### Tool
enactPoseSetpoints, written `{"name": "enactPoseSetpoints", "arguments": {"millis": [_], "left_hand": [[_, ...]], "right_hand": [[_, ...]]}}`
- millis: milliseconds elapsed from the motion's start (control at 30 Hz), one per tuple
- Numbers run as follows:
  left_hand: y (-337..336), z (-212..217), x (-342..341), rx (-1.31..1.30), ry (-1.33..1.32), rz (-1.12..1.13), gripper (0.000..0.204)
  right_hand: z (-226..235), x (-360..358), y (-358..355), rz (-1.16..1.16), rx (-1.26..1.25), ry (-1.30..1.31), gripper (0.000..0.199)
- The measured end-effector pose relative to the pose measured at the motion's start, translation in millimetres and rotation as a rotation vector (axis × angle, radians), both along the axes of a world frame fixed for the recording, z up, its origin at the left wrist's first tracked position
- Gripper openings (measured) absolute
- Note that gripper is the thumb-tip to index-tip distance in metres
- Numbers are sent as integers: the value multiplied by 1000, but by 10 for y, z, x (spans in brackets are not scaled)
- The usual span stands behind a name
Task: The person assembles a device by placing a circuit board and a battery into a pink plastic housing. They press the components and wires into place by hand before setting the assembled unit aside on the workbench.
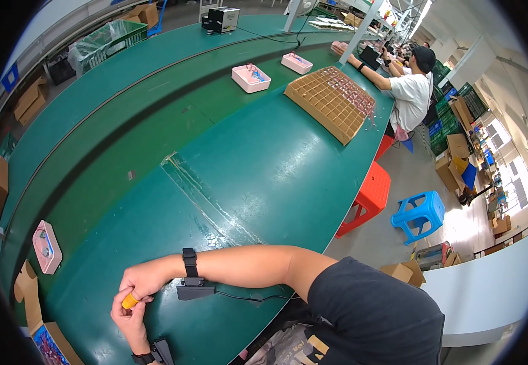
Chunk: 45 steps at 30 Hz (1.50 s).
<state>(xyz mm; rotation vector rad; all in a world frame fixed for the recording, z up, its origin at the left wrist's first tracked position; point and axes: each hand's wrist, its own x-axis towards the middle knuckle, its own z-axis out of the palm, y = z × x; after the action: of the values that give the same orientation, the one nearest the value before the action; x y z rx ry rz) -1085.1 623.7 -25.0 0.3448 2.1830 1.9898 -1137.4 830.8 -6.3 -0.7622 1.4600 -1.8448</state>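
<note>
My right hand point(145, 278) and my left hand point(128, 322) meet over the green table at the lower left. Between them shows a small yellow tube-like piece point(130, 300), which looks like a finger cot. The left thumb and fingers close around it. My right hand's fingers are curled against it, and whether they hold anything is hidden. Each wrist carries a black strap with a dark box; a cable runs from the right wrist's box point(195, 292) along my forearm.
Left of my hands lie a pink tray point(47, 247) and an open cardboard box point(59, 344) with small coloured parts. Farther along are a divided cardboard tray point(320, 104) and two pink trays point(251, 79). A co-worker point(411, 94) sits beyond; red point(373, 190) and blue stools point(419, 214) stand right.
</note>
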Motion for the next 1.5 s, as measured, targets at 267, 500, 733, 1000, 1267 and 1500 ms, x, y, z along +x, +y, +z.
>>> {"name": "enactPoseSetpoints", "arguments": {"millis": [267,500,733,1000,1267,1500], "left_hand": [[-117,36,75,-138,159,88,34],[380,251,2,31,132,-82,32],[317,254,90,20,77,-39,29],[379,269,82,74,6,-50,30],[316,240,21,120,16,-91,30],[197,180,77,183,-96,-82,33]], "right_hand": [[-35,-81,-205,36,55,213,22],[-13,-36,244,-15,180,63,26],[14,9,143,-17,137,5,17],[17,21,205,-38,169,-3,15],[-29,-12,147,-63,143,-56,17],[35,33,65,-31,151,-30,18]]}}
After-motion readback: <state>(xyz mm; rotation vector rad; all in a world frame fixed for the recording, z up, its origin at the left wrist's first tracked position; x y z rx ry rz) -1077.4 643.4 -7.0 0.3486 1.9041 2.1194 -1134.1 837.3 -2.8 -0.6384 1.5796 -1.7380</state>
